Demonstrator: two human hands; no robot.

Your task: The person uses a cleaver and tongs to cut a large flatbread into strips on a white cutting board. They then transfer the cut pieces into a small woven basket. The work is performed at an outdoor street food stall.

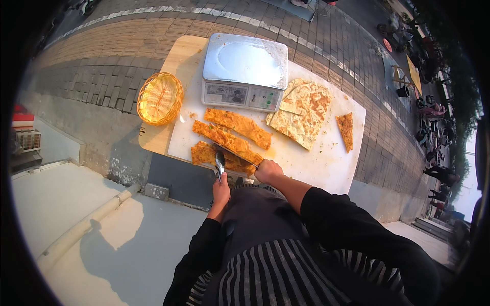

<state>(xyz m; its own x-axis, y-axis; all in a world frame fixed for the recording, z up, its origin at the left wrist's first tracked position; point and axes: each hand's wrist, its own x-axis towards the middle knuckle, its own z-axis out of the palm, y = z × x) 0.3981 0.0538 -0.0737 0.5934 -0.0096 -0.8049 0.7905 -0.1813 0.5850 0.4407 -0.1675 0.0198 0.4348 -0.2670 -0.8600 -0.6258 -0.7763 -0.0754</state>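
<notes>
My left hand [221, 193] grips metal tongs [220, 160], whose tips rest on the nearest strip of browned flatbread [203, 153]. In my right hand [269, 172] is a knife [245, 157]; its blade lies along the near side of the middle flatbread strip [226, 137], and part of the blade is hidden. Beyond these lies a third strip [239, 126]. All the strips are on a white cutting board [306, 166]. Paler folded flatbread [302, 114] and a small browned wedge [345, 132] lie further right on the board.
A digital scale [245, 65] with a metal pan stands at the board's far side. A wicker basket [160, 98] sits on the wooden tabletop [183, 53] at the left. Brick pavement [134, 36] surrounds the table, with parked scooters and people far right.
</notes>
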